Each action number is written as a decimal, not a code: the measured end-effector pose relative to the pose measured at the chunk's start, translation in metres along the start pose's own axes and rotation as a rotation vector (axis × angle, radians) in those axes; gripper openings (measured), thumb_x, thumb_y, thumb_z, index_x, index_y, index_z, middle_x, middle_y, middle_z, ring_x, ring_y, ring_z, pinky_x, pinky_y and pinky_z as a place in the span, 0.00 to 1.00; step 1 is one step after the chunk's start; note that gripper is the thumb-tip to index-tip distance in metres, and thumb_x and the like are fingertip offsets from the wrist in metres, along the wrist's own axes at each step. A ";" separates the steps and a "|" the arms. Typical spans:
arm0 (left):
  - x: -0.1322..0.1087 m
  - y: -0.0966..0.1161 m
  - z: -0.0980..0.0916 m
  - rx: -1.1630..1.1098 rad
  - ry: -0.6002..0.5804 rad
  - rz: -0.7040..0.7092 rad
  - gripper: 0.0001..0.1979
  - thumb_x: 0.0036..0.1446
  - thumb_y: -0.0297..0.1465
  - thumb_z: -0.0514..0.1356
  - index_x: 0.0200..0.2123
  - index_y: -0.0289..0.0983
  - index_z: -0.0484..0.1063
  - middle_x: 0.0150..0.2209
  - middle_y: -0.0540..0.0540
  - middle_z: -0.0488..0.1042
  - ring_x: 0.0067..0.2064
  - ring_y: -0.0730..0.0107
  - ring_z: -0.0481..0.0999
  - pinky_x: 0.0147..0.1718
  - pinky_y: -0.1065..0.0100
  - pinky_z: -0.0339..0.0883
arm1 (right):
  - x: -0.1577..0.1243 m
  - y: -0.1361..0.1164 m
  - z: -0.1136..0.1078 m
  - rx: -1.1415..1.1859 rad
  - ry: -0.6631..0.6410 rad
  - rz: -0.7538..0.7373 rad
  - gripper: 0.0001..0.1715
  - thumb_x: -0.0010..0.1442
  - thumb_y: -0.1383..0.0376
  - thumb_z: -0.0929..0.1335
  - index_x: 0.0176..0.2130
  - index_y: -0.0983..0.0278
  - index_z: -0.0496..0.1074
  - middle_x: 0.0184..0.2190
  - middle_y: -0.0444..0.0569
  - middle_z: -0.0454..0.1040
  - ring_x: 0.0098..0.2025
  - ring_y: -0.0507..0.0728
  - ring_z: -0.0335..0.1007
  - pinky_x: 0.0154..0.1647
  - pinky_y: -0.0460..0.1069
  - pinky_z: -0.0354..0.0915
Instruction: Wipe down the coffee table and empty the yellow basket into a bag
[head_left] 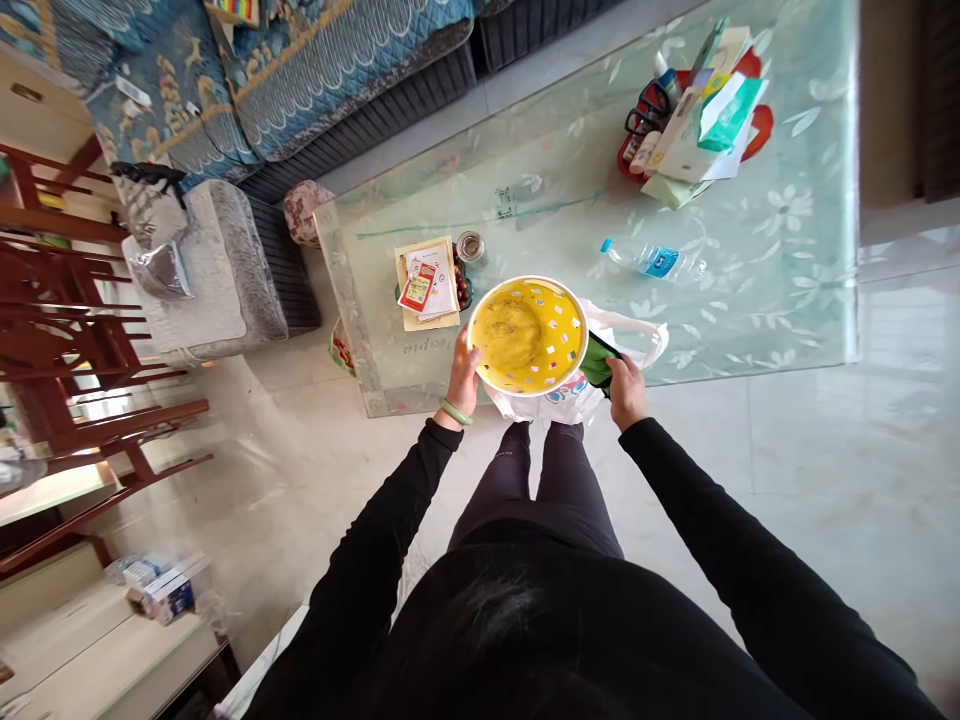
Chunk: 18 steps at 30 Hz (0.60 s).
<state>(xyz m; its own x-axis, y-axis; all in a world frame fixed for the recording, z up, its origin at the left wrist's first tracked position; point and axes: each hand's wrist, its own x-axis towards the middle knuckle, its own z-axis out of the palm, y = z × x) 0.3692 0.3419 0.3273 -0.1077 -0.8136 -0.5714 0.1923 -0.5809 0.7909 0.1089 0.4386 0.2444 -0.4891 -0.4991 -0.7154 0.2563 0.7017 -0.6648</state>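
A round yellow bowl [526,335] with a white rim and small white and coloured patches is held out in front of me. A dull yellow lump [510,335] lies inside it, on the left. My left hand [463,385] grips the bowl's near rim, with a green bangle [456,411] on that wrist. My right hand [626,392] holds a dark green object [600,362], partly hidden by my fingers. A white plastic bag [577,400] hangs beside that hand, and its loop [649,335] rests over the glass table.
A floral-patterned glass table [757,330] lies ahead, holding a water bottle [652,260], papers [427,285] and a small metal cup [470,246]. A red tray [637,150] holds toiletries and tissue packs. A sofa [300,90] and wooden chairs [60,320] stand to the left.
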 end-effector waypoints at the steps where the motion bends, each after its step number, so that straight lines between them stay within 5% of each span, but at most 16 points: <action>1: 0.000 0.000 -0.001 -0.047 0.011 -0.029 0.40 0.56 0.56 0.68 0.68 0.48 0.67 0.71 0.44 0.69 0.74 0.47 0.64 0.69 0.53 0.64 | -0.004 -0.005 0.002 -0.026 0.001 -0.014 0.19 0.51 0.50 0.70 0.35 0.61 0.73 0.30 0.43 0.73 0.35 0.55 0.69 0.35 0.48 0.68; 6: -0.003 -0.006 -0.003 -0.140 0.026 -0.137 0.38 0.56 0.52 0.71 0.66 0.45 0.71 0.69 0.43 0.72 0.74 0.46 0.64 0.69 0.52 0.63 | -0.017 -0.024 0.008 -0.077 -0.088 -0.015 0.27 0.53 0.43 0.71 0.40 0.62 0.76 0.33 0.45 0.76 0.37 0.57 0.72 0.39 0.50 0.69; 10: -0.006 -0.006 0.000 -0.227 0.067 -0.187 0.37 0.57 0.50 0.70 0.65 0.43 0.72 0.67 0.43 0.74 0.73 0.46 0.65 0.69 0.51 0.64 | -0.017 -0.032 0.011 -0.170 -0.121 -0.060 0.31 0.54 0.39 0.71 0.35 0.63 0.77 0.32 0.47 0.76 0.37 0.58 0.72 0.39 0.51 0.68; 15: 0.001 0.016 0.000 -0.386 0.090 -0.178 0.34 0.62 0.53 0.64 0.67 0.46 0.70 0.68 0.43 0.73 0.73 0.44 0.65 0.68 0.43 0.66 | -0.007 -0.028 0.014 -0.350 0.007 -0.029 0.19 0.46 0.51 0.73 0.32 0.63 0.78 0.34 0.51 0.80 0.41 0.62 0.75 0.45 0.54 0.68; 18: 0.025 0.033 0.004 -0.425 0.043 -0.147 0.36 0.63 0.56 0.63 0.69 0.49 0.68 0.71 0.43 0.69 0.72 0.42 0.65 0.66 0.39 0.66 | -0.005 -0.017 0.017 -0.386 -0.024 -0.039 0.16 0.47 0.55 0.70 0.33 0.63 0.78 0.34 0.51 0.81 0.40 0.63 0.75 0.46 0.56 0.69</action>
<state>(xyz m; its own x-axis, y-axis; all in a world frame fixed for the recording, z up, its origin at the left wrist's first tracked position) 0.3689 0.3023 0.3396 -0.1252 -0.7162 -0.6866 0.5622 -0.6214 0.5457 0.1213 0.4206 0.2560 -0.4714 -0.5377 -0.6990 -0.0970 0.8195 -0.5649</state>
